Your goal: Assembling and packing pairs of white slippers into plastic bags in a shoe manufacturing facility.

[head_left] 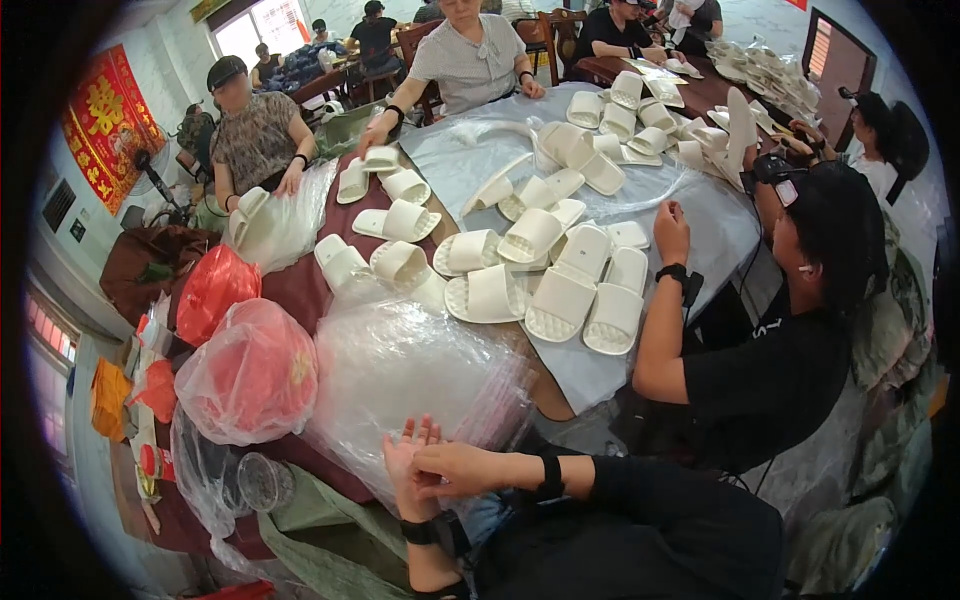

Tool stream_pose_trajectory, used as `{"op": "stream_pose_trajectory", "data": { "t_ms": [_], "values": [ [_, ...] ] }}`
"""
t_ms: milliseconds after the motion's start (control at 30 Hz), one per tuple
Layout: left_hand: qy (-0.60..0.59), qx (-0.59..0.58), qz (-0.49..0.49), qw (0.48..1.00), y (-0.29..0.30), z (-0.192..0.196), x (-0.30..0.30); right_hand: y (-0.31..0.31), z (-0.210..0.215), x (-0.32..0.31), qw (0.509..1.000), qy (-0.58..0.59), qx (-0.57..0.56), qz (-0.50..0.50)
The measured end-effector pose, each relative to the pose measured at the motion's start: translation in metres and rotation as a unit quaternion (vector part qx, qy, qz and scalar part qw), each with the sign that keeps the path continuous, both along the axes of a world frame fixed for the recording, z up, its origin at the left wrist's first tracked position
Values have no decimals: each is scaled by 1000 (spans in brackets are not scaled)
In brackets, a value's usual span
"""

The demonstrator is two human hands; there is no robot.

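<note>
Black short-sleeved top, black right wristband, black left wristband

Flat bags are clear, slippers cream, the banner red and gold, the tabletop maroon and grey.

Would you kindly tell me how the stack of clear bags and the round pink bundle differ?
Shape: the stack of clear bags is flat and broad, while the pink bundle is rounded and bulging.
Colour: the stack looks clear and whitish; the bundle shows pinkish red through clear wrapping.
Place: the stack lies nearest the person's left hand; the bundle sits farther left.
Both look like shiny plastic.
</note>
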State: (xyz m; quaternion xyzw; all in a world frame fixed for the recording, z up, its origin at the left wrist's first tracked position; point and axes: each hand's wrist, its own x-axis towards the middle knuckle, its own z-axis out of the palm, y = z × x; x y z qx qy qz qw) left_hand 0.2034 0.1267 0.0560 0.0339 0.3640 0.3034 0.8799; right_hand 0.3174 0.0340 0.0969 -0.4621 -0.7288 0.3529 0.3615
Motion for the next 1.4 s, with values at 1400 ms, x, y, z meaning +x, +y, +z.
{"op": "stream_pose_trajectory", "data": {
  "t_ms": [1400],
  "values": [
    [0, 12, 20, 1000, 3, -9, 9, 0, -10, 2, 980, 49, 179, -79]
  ]
}}
